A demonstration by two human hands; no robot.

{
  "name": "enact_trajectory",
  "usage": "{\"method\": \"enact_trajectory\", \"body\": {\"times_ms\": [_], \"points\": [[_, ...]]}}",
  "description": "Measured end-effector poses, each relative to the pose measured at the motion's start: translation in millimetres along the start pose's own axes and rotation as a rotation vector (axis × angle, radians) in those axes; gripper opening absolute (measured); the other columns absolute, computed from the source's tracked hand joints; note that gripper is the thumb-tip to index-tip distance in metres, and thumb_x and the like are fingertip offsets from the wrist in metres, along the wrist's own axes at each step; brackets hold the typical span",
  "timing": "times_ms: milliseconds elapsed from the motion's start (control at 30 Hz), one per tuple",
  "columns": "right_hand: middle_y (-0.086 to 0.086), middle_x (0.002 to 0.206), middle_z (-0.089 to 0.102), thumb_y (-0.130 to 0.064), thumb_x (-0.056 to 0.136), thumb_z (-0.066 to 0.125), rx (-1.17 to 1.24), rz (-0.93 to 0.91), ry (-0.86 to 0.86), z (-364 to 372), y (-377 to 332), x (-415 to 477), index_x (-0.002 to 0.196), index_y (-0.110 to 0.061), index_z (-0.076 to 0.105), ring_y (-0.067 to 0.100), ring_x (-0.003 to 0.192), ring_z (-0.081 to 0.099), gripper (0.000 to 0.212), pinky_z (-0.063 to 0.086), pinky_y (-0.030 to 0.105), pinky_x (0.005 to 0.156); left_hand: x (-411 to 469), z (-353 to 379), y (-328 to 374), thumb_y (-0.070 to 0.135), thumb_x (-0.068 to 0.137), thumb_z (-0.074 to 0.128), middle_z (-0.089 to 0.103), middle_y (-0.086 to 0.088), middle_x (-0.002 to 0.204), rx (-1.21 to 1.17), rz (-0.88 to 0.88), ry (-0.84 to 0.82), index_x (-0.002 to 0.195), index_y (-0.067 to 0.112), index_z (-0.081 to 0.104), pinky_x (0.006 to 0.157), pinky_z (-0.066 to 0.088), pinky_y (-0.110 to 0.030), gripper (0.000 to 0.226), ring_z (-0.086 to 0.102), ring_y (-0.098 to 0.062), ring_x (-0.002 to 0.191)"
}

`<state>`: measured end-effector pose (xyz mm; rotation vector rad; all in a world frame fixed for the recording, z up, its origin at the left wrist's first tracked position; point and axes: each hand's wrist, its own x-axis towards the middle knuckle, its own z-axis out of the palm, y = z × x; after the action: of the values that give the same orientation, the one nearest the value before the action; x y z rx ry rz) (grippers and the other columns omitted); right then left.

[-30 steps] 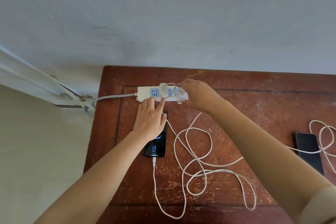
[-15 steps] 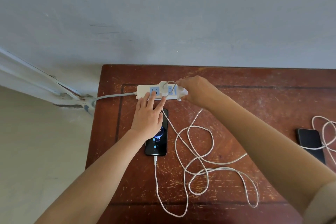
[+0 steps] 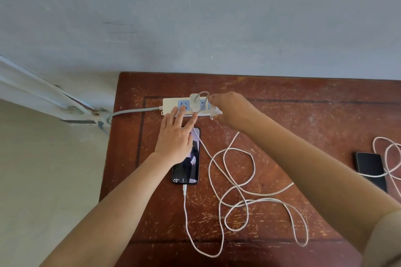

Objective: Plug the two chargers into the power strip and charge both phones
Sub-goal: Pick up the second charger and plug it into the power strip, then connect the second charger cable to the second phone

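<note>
right hand (image 3: 232, 110) hides power strip (image 3: 171, 105) right end | second cable (image 3: 388, 158) cut by right edge

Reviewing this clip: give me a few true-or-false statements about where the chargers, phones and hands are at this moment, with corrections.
1. A white charger plug sits in the white power strip. True.
2. The left hand rests flat on the strip, fingers spread. True.
3. The lit black phone has no cable. False: a white cable enters its near end.
4. The right hand is empty. False: it holds a second white charger at the strip's right end.
5. The dark-screened phone lies at the scratched wooden table's left edge. False: right side.
</note>
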<state>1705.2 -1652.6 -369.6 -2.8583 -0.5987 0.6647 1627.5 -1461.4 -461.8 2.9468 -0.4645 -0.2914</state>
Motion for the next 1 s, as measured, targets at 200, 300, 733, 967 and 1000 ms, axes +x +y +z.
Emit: {"method": "enact_trajectory", "body": {"times_ms": [200,300,733,967,1000], "points": [[-0.002,0.153,0.051,-0.021,0.09,0.074,0.057,0.002,0.006,5,8,0,0.147,-0.018,0.051,0.028,0.13,0.057,0.062,0.052,0.041,0.101,0,-2,-1,0.026,0.098,0.053,0.018,-0.023,0.165,-0.008,0.017,-0.019,0.159,0.024,0.016,0.122,0.015,-0.057,0.071,0.014,-0.044,0.151],[-0.006,0.151,0.054,-0.032,0.091,0.073,0.0,0.037,0.029,4,5,-3,0.149,-0.029,0.045,0.027,0.128,0.059,0.065,0.054,0.043,0.093,1,-7,-1,0.03,0.101,0.047,0.012,-0.021,0.167,0.011,0.012,-0.072,0.159,0.025,0.013,0.123,0.013,-0.054,0.068,0.009,-0.042,0.153],[0.014,0.168,0.013,-0.048,0.101,0.044,0.169,0.542,0.485,86,27,-187,0.157,-0.022,0.021,0.035,0.145,0.036,0.066,0.038,0.05,0.113,-51,-42,90,0.035,0.1,0.051,0.041,-0.019,0.157,-0.082,0.123,0.113,0.146,0.011,0.05,0.116,0.028,-0.065,0.051,0.037,-0.038,0.146],[0.014,0.168,0.013,-0.046,0.1,0.048,0.185,0.957,0.581,130,79,-338,0.155,-0.023,0.029,0.034,0.149,0.027,0.062,0.029,0.05,0.118,-43,-31,204,0.045,0.105,0.026,0.017,-0.014,0.168,-0.072,0.424,-0.006,0.156,0.018,0.028,0.122,0.016,-0.059,0.058,0.019,-0.031,0.153],[0.014,0.167,0.015,-0.045,0.1,0.049,0.196,1.009,0.587,134,86,-355,0.155,-0.022,0.03,0.035,0.149,0.028,0.063,0.029,0.051,0.118,-40,-32,221,0.045,0.104,0.026,0.014,-0.013,0.168,-0.069,0.459,-0.023,0.157,0.019,0.025,0.123,0.014,-0.058,0.059,0.016,-0.03,0.154]]}}
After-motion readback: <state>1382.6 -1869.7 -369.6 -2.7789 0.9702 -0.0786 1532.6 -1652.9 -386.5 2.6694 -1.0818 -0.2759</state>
